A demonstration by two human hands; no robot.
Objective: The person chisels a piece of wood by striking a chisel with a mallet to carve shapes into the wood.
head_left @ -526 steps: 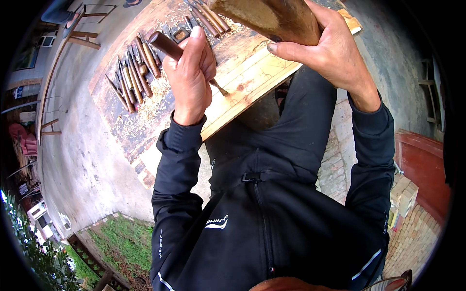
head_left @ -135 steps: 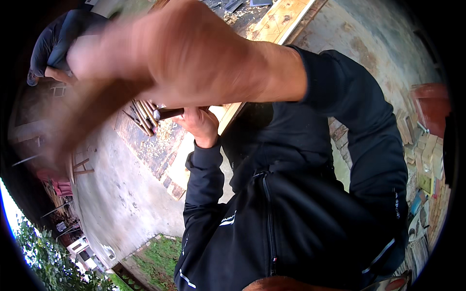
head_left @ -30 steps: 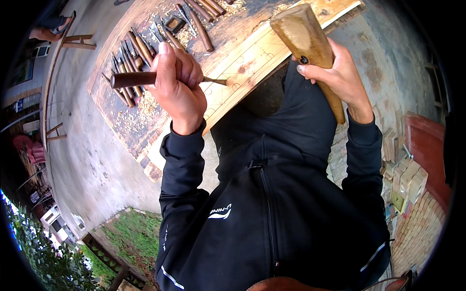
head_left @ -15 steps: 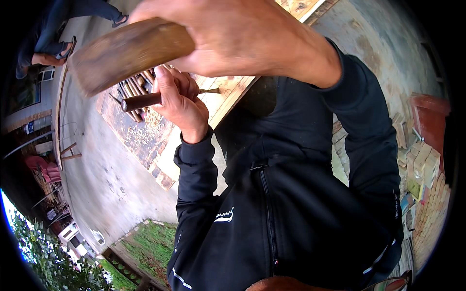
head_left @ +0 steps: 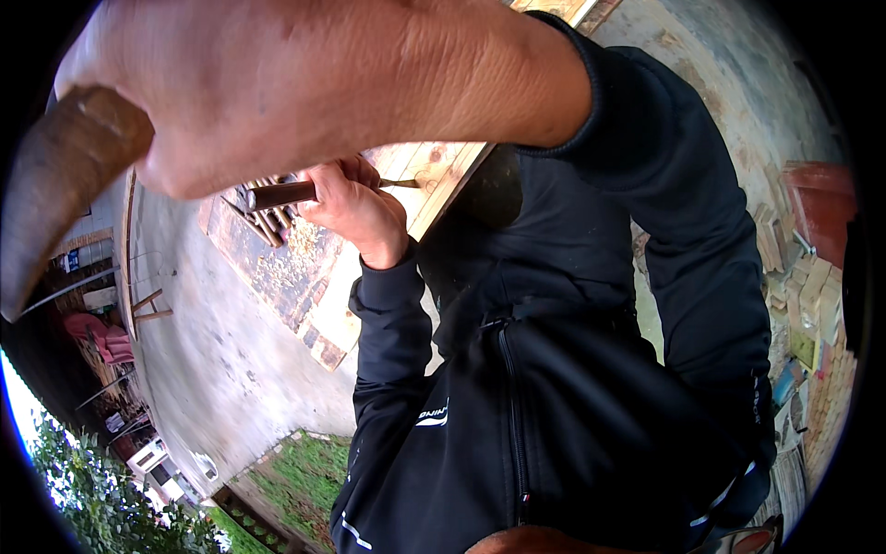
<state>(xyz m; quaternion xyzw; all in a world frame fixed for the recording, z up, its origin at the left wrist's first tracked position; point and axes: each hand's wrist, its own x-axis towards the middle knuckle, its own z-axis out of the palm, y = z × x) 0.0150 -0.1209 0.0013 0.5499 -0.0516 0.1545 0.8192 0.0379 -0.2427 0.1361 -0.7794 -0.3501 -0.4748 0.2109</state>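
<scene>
My right hand (head_left: 268, 83) is raised large in front of the view, closed on a brown wooden mallet (head_left: 69, 175) that reaches to the left rim. Below it, my left hand (head_left: 355, 212) grips a chisel (head_left: 281, 195) with a dark handle. The chisel's narrow metal blade comes out on the right of that fist, with its tip at a pale wooden board (head_left: 443, 171). Curved marks show on the board near the tip. Part of the left hand's fingers and the board's far side are hidden by my right hand and forearm.
Several carving tools (head_left: 268, 224) lie on the bench (head_left: 245, 263) left of my left hand, beside scattered wood chips (head_left: 305, 247). A red container (head_left: 820, 212) and stacked wood blocks (head_left: 812, 300) stand at the right. Grass (head_left: 305, 475) borders the concrete at lower left.
My right hand has swung the mallet up and to the left, closer to the view. The left hand keeps its grip on the chisel at the board. The person's legs at upper left are now covered.
</scene>
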